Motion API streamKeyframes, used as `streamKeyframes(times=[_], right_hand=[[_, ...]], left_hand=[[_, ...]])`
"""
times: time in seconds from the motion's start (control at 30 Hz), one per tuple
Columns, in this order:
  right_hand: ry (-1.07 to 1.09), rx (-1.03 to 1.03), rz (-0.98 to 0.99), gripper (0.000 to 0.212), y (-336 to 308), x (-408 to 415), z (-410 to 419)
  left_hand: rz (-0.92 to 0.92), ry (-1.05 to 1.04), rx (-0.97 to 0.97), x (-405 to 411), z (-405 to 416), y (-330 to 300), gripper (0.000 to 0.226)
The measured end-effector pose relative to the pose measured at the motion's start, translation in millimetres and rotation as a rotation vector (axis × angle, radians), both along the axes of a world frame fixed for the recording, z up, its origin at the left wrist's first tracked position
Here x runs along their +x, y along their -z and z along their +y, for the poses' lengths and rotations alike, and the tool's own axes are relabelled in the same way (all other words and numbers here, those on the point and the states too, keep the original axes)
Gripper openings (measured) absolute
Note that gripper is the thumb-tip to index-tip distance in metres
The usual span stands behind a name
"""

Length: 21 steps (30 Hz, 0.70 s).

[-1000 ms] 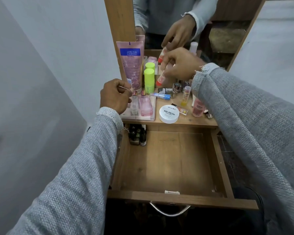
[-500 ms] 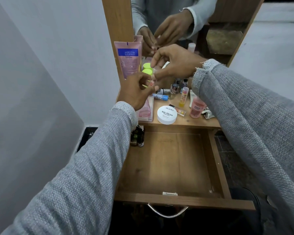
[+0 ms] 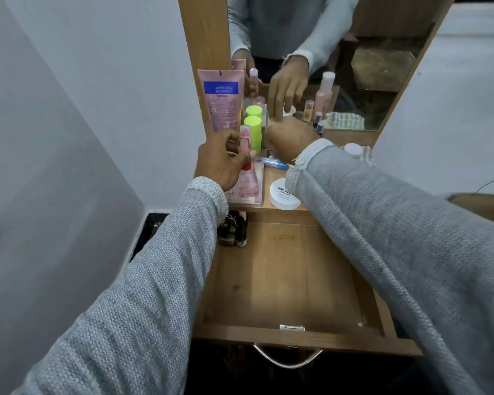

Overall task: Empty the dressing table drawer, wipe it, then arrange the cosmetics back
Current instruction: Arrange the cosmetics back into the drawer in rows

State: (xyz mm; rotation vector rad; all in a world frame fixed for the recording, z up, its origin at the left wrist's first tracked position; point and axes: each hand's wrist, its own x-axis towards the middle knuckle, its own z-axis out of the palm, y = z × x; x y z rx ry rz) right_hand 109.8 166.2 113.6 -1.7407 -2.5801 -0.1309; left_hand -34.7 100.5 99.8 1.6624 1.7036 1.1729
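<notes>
The big wooden drawer point(image 3: 291, 280) is pulled out and almost bare; only a few small dark bottles point(image 3: 234, 230) stand in its far left corner. Above it, the tabletop point(image 3: 271, 178) is crowded with cosmetics. A tall pink tube point(image 3: 221, 99) leans by the mirror point(image 3: 340, 52), with a green bottle point(image 3: 253, 132) just beside it. A round white tub point(image 3: 283, 195) sits near the front edge, partly under the right sleeve. The left hand point(image 3: 221, 161) is curled around a small pink lipstick point(image 3: 245, 138) with a clear cap, holding it upright. The right hand point(image 3: 290, 142) reaches in among the things at the back; it is blurry, so I cannot tell if it is holding anything. I think the lipstick is light and hard, and its smooth cap could slip or pop off, so it is best held low on the body. The little glass bottles look easy to break and tip, so each should be gripped around the middle.
</notes>
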Motion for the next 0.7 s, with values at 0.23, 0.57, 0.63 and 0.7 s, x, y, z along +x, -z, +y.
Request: streamKeyframes(times=[0.23,0.57,0.63,0.7], right_hand=[[-0.039,0.084,-0.239,0.017,18.2,-6.7,-7.9],[0.053,0.093,0.013,0.034,16.4,0.2,-12.4],[0.081,0.11,0.09,0.031,10.1,1.6,-17.7],[0.1,0.102,0.21,0.03,3.8,4.5,-22.5]], left_hand=[[-0.002,0.006,0.027,-4.8,-1.3,1.1,0.023],[-0.025,-0.004,0.035,-5.6,-3.3,3.4,0.013],[-0.057,-0.002,0.029,-5.2,-4.4,4.2,0.013],[-0.11,0.015,0.014,-4.9,-3.8,7.0,0.016]])
